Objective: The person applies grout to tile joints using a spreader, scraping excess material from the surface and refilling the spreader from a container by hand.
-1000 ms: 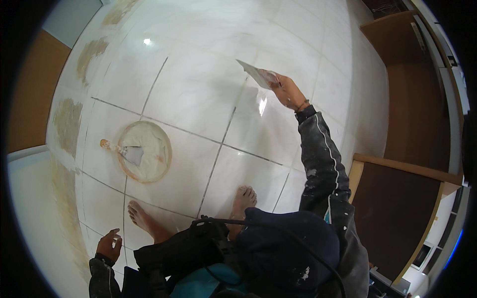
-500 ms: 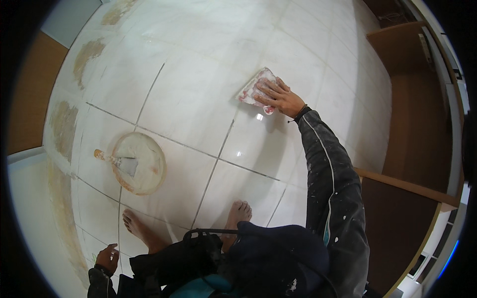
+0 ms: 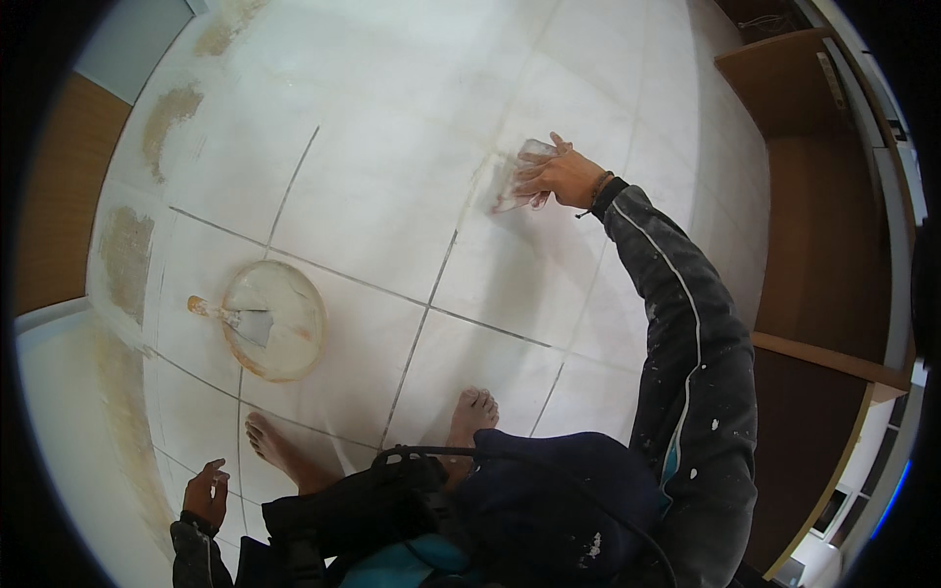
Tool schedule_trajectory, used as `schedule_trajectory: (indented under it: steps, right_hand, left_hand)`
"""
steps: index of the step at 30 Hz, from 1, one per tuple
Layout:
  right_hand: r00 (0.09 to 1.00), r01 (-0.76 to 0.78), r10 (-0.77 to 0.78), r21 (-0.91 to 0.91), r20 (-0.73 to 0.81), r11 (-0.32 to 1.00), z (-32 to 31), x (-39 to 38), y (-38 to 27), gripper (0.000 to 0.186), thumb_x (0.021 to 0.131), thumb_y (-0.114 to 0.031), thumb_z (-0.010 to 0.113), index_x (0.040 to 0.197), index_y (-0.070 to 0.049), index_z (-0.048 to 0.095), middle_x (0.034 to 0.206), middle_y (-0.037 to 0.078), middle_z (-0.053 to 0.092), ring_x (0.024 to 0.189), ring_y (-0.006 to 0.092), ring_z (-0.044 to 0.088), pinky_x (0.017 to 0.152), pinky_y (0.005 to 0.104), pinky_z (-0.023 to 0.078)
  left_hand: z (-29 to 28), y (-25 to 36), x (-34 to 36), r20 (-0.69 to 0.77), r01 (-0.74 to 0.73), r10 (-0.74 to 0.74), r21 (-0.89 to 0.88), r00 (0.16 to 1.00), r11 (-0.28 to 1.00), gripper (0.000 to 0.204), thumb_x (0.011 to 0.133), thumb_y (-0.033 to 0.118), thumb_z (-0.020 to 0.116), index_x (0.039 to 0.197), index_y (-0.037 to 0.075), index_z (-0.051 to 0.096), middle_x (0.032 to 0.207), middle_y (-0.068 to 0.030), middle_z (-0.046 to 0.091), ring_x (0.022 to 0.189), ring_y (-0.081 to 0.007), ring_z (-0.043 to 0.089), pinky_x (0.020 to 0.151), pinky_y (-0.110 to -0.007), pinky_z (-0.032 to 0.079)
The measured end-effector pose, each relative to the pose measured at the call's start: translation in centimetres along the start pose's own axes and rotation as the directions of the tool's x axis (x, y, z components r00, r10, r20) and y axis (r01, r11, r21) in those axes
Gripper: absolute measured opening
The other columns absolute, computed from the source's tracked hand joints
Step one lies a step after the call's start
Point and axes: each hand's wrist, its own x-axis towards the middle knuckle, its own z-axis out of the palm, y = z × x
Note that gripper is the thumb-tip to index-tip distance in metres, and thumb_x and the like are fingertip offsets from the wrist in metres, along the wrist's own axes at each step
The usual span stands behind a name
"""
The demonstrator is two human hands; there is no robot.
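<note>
My right hand (image 3: 567,178) holds a pale, squarish flat tool (image 3: 520,176), smeared white and reddish, against a tile joint above the middle of the view; its outline is partly hidden by my fingers and blurred. My left hand (image 3: 204,492) hangs low at the left, fingers loosely bent and apart, with nothing visible in it. On the floor left of centre is a round, shallow container (image 3: 299,304) of pale paste. A putty knife (image 3: 250,325) rests in it, its wooden handle sticking out over the left rim.
White floor tiles (image 3: 363,167) show dark and pale joints. My bare feet (image 3: 473,416) stand below the container. Beige patches (image 3: 127,255) run along the left, beside a wall (image 3: 54,382) and a wooden panel (image 3: 59,196). Open wooden cabinetry (image 3: 818,235) lines the right.
My right hand has brought the raised flat tool down onto the tiles, then shifted it a little further over the joint. My left hand stays low, having dipped and risen slightly.
</note>
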Motion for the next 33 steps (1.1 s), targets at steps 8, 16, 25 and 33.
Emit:
schedule_trajectory:
  steps: [8, 16, 25, 33]
  right_hand:
    - [0.890, -0.402, 0.440, 0.252, -0.118, 0.880, -10.8, -0.8, -10.7, 0.053, 0.073, -0.005, 0.052, 0.123, -0.021, 0.056, 0.107, 0.010, 0.066, 0.093, 0.0305, 0.065, 0.076, 0.0377, 0.052]
    - [0.862, -0.451, 0.501, 0.331, -0.081, 0.829, -7.5, 4.1, -17.6, 0.035, 0.081, -0.020, 0.053, 0.115, -0.018, 0.060, 0.086, 0.012, 0.067, 0.078, 0.0295, 0.065, 0.066, 0.0428, 0.050]
    - [0.812, -0.150, 0.308, 0.333, -0.496, 0.931, -1.8, -2.7, -33.1, 0.045, 0.084, -0.023, 0.055, 0.128, -0.019, 0.050, 0.084, 0.011, 0.067, 0.067, 0.0297, 0.064, 0.056, 0.0410, 0.048]
    - [0.719, -0.536, 0.577, 0.220, -0.389, 0.815, -2.3, -4.0, -22.4, 0.052, 0.085, -0.014, 0.051, 0.135, -0.008, 0.041, 0.119, 0.019, 0.058, 0.095, 0.0287, 0.063, 0.069, 0.0413, 0.054]
  left_hand:
    - [-0.2, -5.4, -10.5, 0.040, 0.001, -0.004, 0.068, 0.999, 0.998, 0.031, 0.088, 0.016, 0.052, 0.115, 0.000, 0.056, 0.090, -0.0177, 0.067, 0.083, -0.0319, 0.066, 0.076, -0.039, 0.052]
    - [-0.5, -5.9, -8.6, 0.037, -0.039, 0.036, 0.073, 0.999, 0.997, 0.033, 0.086, 0.012, 0.052, 0.117, 0.000, 0.055, 0.093, -0.0178, 0.067, 0.085, -0.0323, 0.066, 0.077, -0.038, 0.052]
    - [0.9, -5.8, -9.1, 0.060, -0.063, 0.057, 0.092, 0.997, 0.994, 0.030, 0.087, 0.012, 0.054, 0.114, 0.000, 0.056, 0.088, -0.0173, 0.067, 0.082, -0.0297, 0.067, 0.076, -0.037, 0.052]
    - [2.5, -3.5, -9.8, 0.067, -0.053, 0.048, 0.069, 0.997, 0.996, 0.034, 0.086, 0.012, 0.053, 0.118, 0.000, 0.054, 0.095, -0.0185, 0.066, 0.083, -0.0316, 0.066, 0.077, -0.038, 0.052]
